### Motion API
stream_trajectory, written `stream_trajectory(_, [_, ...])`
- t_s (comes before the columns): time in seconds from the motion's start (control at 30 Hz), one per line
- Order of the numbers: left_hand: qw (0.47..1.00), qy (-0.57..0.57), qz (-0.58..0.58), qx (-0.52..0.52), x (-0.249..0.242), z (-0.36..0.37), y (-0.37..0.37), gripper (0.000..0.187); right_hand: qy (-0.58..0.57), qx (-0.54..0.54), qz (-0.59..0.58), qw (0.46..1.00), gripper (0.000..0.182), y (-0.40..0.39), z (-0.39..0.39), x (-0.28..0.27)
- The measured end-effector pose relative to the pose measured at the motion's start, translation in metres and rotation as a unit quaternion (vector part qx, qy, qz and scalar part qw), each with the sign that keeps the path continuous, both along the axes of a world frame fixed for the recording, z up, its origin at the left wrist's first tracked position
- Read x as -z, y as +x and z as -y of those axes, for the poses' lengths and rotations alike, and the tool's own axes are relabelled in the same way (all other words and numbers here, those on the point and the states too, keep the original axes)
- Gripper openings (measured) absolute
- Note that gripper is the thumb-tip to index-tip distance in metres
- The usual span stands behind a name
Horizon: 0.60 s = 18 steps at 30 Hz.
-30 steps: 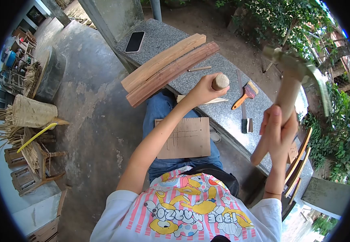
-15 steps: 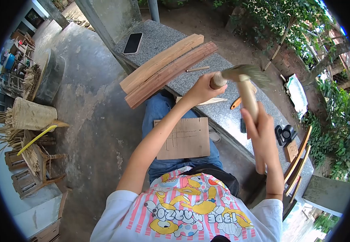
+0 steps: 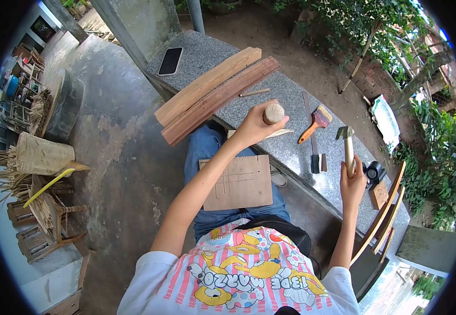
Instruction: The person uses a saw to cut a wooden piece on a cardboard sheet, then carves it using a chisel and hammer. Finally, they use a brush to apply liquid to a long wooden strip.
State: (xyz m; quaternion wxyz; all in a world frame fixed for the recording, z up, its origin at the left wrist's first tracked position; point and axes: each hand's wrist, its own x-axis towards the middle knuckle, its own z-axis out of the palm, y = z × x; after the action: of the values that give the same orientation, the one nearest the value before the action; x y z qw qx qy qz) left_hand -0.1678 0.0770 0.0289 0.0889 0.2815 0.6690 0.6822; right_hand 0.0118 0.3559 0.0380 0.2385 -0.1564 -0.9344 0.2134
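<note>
My left hand [image 3: 254, 126] grips a chisel by its round wooden handle [image 3: 273, 112], held upright on a thin pale wood piece [image 3: 278, 134] at the near edge of the granite bench [image 3: 291, 152]. My right hand [image 3: 353, 181] holds a hammer [image 3: 347, 144] by its wooden handle, lowered over the bench to the right, head pointing up and away. A marked square board [image 3: 238, 181] lies on my lap.
Two long wood planks [image 3: 215, 92] lie across the bench beside a phone [image 3: 170, 61]. A pencil [image 3: 254, 92], an orange-handled brush [image 3: 314, 123], a metal ruler [image 3: 312, 131] and a black tape roll [image 3: 373, 171] sit on the bench. Woven baskets and bamboo strips [image 3: 33, 157] stand at left.
The hammer swung down from raised to strike the chisel handle, then moved away right and low over the bench. My left hand kept the chisel in place.
</note>
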Motion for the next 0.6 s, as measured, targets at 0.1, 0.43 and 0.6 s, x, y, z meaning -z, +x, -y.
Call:
stream_trajectory(0.1, [1.0,0.013,0.013,-0.011,0.0,0.003,0.002,0.02,0.095,0.042,0.021,0.994,0.047,0.014,-0.024,0.031])
stream_trajectory(0.43, [0.998,0.003,0.03,-0.046,0.0,0.007,-0.023,0.021,0.118,0.133,0.118,0.977,0.052,0.007,-0.04,0.098])
stream_trajectory(0.6, [0.999,-0.006,0.019,-0.028,-0.002,0.007,-0.004,0.022,0.155,0.139,0.142,0.968,0.049,-0.001,-0.036,0.1])
